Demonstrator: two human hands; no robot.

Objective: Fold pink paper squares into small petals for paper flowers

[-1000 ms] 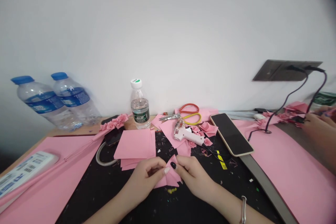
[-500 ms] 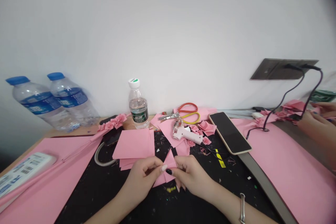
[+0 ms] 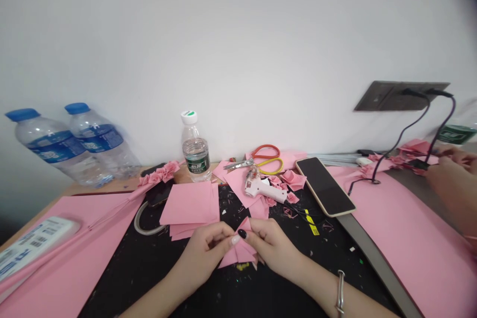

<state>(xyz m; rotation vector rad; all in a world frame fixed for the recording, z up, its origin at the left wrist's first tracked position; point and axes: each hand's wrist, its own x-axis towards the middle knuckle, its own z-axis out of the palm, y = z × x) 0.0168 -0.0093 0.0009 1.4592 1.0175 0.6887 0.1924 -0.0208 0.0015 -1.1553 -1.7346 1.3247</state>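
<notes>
Between my hands is a small piece of folded pink paper (image 3: 235, 255), its creased flaps fanning out below my thumbs. My left hand (image 3: 213, 248) pinches it from the left, thumb against fingers. From the right, my right hand (image 3: 271, 245) is closed on the same piece, with its dark-nailed thumb pressing near the top. The thumbs almost meet. Partly hidden are the fingers behind the paper. Just beyond my left hand lies a stack of pink paper squares (image 3: 189, 202). A white glue gun (image 3: 265, 190) rests past my right hand.
Scissors (image 3: 266, 159) and folded paper flowers (image 3: 293, 180) lie near the wall. A phone (image 3: 326, 186) sits to the right, a water bottle (image 3: 196, 154) behind the stack. Paper roses on a stem (image 3: 160, 175) are at left. Another person's hand (image 3: 452, 171) works at far right.
My right thumb has moved up over the paper's top, and the pointed tip that stood up is now folded down between my fingers. The other person's hand has shifted slightly.
</notes>
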